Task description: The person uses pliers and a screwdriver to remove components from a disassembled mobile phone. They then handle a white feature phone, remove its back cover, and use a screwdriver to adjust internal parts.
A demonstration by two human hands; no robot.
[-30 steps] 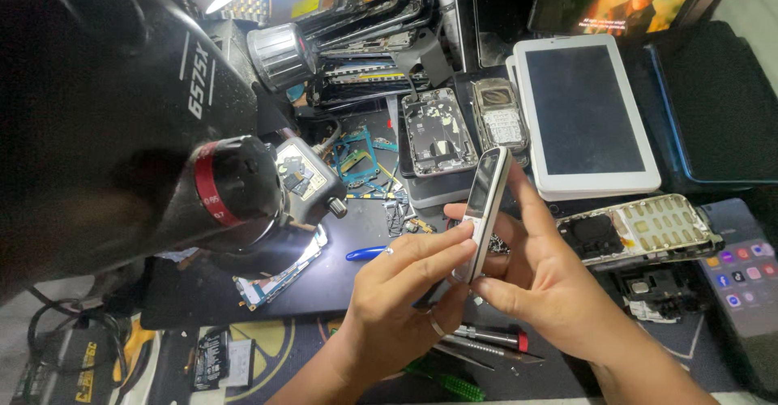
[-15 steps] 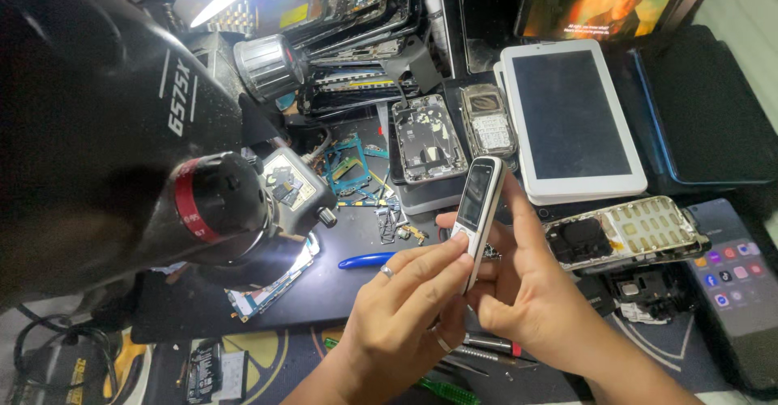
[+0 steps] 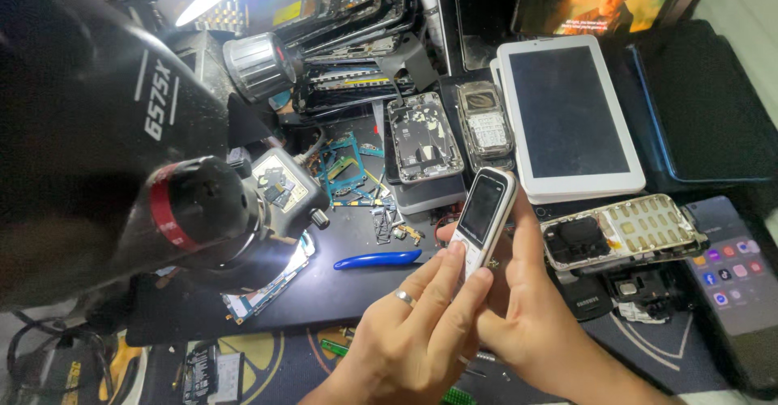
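Both hands clasp the small white phone (image 3: 485, 214) upright at the surface's centre: left hand (image 3: 413, 336) fingers closed on its lower edge, right hand (image 3: 531, 324) closed behind. It looks light, stiff, slick-faced; best held by its long edges, tablet (image 3: 571, 113) at 1 o'clock

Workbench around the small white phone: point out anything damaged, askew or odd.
Several things are stripped open. A keypad frame lies askew right of the hands, its black insides bared. Behind the small white phone, held by both hands, a backless phone shows bare innards. Loose small parts are scattered on the dark mat.
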